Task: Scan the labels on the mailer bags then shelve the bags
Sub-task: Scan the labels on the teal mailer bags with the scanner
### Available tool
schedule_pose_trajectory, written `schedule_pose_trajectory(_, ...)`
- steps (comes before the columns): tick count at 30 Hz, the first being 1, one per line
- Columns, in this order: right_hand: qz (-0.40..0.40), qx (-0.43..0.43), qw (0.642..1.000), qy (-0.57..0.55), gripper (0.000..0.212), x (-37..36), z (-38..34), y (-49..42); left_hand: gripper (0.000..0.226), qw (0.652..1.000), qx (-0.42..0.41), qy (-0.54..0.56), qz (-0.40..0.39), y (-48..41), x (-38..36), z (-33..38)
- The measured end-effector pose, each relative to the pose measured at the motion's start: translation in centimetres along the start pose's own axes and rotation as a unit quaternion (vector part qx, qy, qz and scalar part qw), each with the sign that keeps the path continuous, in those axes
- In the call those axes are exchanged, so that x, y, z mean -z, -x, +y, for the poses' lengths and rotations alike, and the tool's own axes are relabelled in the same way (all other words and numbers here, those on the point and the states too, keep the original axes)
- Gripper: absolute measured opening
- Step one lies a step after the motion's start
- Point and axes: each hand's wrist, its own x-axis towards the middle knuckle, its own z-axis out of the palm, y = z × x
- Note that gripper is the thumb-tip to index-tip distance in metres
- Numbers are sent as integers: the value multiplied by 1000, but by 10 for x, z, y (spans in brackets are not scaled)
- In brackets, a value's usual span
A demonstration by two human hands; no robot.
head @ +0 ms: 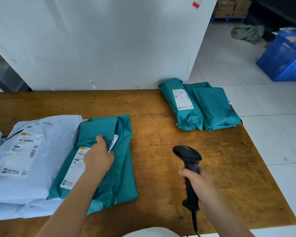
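A teal mailer bag (116,175) with a white label (75,166) lies on the wooden table (152,120), partly over a pale blue mailer bag (32,161) that carries its own label. My left hand (99,156) rests flat on the teal bag's label, fingers spread, covering part of it. My right hand (196,183) grips a black handheld barcode scanner (188,161) upright to the right of that bag, its head turned toward the far left. At the table's far right lie two more teal mailer bags (186,106) (215,108), the left one label up.
A white wall panel (109,48) stands behind the table. On the tiled floor to the right sit a blue plastic crate (284,60), a crumpled green sack (248,33) and cardboard boxes (232,7). The scanner's cable runs down toward me.
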Motion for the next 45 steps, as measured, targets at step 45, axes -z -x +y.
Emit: schedule_pose_trajectory(45,-128,-9,991,-26,15,178,-48,-49,12,886,228,226,-335,94,-156,175)
